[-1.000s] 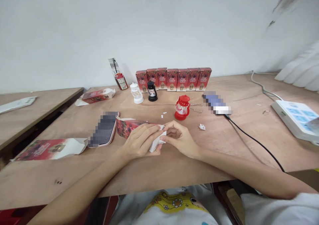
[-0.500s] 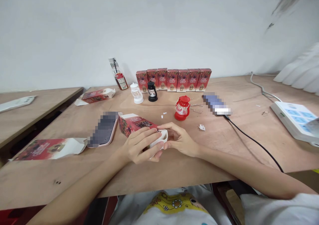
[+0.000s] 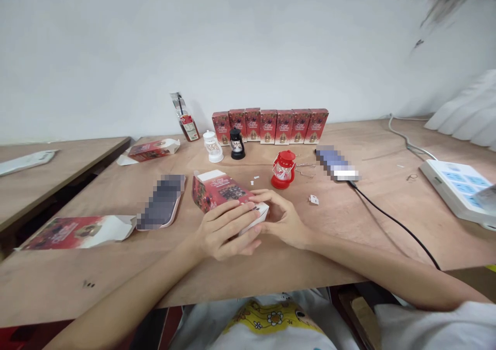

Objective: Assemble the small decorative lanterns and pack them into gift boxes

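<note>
Both hands hold a red printed carton [image 3: 220, 188] lying slanted over the table. My left hand [image 3: 228, 228] lies across its near side, fingers wrapped over the white end. My right hand [image 3: 284, 221] grips that same end from the right, thumb low and fingers on top. The carton's white end looks closed over, while a white flap stands out at its far end. Just beyond my right hand, a small red lantern [image 3: 283, 170] stands upright. Farther back stand a white lantern [image 3: 213, 147] and a black lantern [image 3: 237, 144].
Several red boxes [image 3: 268, 127] stand in a row by the wall. Flattened or unfolded cartons [image 3: 77, 232] and a phone [image 3: 163, 202] lie left. A second phone [image 3: 337, 164] with a black cable and a white power strip [image 3: 457, 184] are right. Wire handles [image 3: 305, 170] lie behind the red lantern.
The white end of the carton, showing an opening before, now looks covered by its flap. The carton has shifted slightly right, still in both hands.
</note>
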### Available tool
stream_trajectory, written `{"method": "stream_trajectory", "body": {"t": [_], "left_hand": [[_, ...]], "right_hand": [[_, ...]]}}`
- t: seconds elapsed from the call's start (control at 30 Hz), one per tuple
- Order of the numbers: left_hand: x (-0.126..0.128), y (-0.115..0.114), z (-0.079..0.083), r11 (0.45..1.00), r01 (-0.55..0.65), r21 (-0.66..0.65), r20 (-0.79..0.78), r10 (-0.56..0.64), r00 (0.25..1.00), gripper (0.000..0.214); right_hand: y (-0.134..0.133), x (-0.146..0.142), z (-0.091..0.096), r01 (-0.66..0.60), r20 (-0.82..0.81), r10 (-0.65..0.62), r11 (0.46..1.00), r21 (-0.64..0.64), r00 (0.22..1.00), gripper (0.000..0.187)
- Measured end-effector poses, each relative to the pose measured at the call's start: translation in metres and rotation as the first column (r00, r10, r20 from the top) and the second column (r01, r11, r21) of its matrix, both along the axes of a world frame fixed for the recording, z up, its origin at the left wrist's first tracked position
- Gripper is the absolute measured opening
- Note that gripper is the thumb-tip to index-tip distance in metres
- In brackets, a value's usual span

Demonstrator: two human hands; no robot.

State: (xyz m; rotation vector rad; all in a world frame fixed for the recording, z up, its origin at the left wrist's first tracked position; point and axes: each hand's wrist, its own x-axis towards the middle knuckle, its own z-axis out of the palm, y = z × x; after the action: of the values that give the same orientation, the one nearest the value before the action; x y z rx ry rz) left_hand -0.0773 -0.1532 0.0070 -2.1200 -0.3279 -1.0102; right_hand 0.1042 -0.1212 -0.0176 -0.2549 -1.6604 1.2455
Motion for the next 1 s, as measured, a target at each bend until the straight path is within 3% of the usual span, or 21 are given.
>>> {"method": "stream_trajectory", "body": {"t": [0.07,0.13,0.17,0.23,0.3,0.33,0.37,0.43,0.5,0.57,0.63,0.7,0.8,0.87,0.93,1.0], "left_hand": [[0.004,-0.003,0.005,0.995,-0.069,-0.067,0.117,0.076,0.99,0.039],[0.008,-0.006,0.01,0.967,-0.114,-0.228,0.299,0.181,0.937,0.06],[0.008,-0.006,0.012,0.936,-0.1,-0.337,0.393,0.237,0.888,0.07],[0.008,-0.005,0.015,0.828,0.041,-0.559,0.529,0.318,0.787,0.078],[0.006,-0.003,0.016,0.691,0.255,-0.677,0.619,0.346,0.705,0.077],[0.005,-0.002,0.017,0.636,0.333,-0.697,0.647,0.357,0.674,0.076],[0.005,-0.001,0.017,0.603,0.373,-0.705,0.662,0.37,0.652,0.077],[0.004,0.0,0.019,0.594,0.371,-0.714,0.665,0.41,0.624,0.076],[0.005,0.0,0.02,0.596,0.354,-0.721,0.659,0.429,0.618,0.068],[0.006,-0.001,0.021,0.592,0.359,-0.721,0.657,0.421,0.625,0.056],[0.006,-0.002,0.019,0.594,0.361,-0.719,0.657,0.412,0.632,0.05],[0.006,-0.001,0.017,0.592,0.358,-0.722,0.652,0.408,0.64,0.049],[0.008,0.0,0.011,0.602,0.361,-0.712,0.65,0.372,0.662,0.051],[0.009,0.0,0.007,0.618,0.353,-0.703,0.645,0.342,0.684,0.057],[0.011,0.0,0.001,0.634,0.319,-0.704,0.623,0.336,0.707,0.063],[0.013,-0.001,-0.006,0.668,0.271,-0.693,0.599,0.324,0.733,0.068]], "right_hand": [[0.0,0.003,0.001,0.158,-0.002,-0.159,0.981,0.113,0.987,0.041],[0.001,0.008,0.001,0.325,0.007,-0.349,0.879,0.349,0.937,0.036],[0.003,0.01,0.002,0.382,-0.008,-0.436,0.779,0.496,0.9,0.034],[0.006,0.014,0.003,0.391,-0.079,-0.536,0.497,0.775,0.84,0.031],[0.008,0.014,0.004,0.316,-0.154,-0.558,0.206,0.926,0.815,0.028],[0.009,0.013,0.004,0.262,-0.167,-0.552,0.096,0.96,0.817,0.024],[0.009,0.012,0.004,0.2,-0.158,-0.537,0.02,0.98,0.829,0.021],[0.009,0.011,0.004,0.103,-0.105,-0.504,-0.032,0.994,0.858,0.017],[0.011,0.012,0.002,0.103,-0.085,-0.491,0.01,0.995,0.867,0.018],[0.016,0.017,0.001,0.236,-0.131,-0.565,0.116,0.965,0.815,0.028],[0.024,0.022,0.001,0.425,-0.166,-0.704,0.209,0.881,0.69,0.042],[0.036,0.027,0.002,0.566,-0.132,-0.823,0.254,0.784,0.552,0.052],[0.056,0.034,0.001,0.666,-0.006,-0.892,0.333,0.668,0.452,0.059],[0.069,0.038,-0.002,0.69,0.112,-0.875,0.445,0.571,0.471,0.067],[0.078,0.039,-0.007,0.686,0.221,-0.804,0.589,0.428,0.552,0.075],[0.083,0.038,-0.012,0.657,0.275,-0.715,0.699,0.28,0.643,0.081]]}}
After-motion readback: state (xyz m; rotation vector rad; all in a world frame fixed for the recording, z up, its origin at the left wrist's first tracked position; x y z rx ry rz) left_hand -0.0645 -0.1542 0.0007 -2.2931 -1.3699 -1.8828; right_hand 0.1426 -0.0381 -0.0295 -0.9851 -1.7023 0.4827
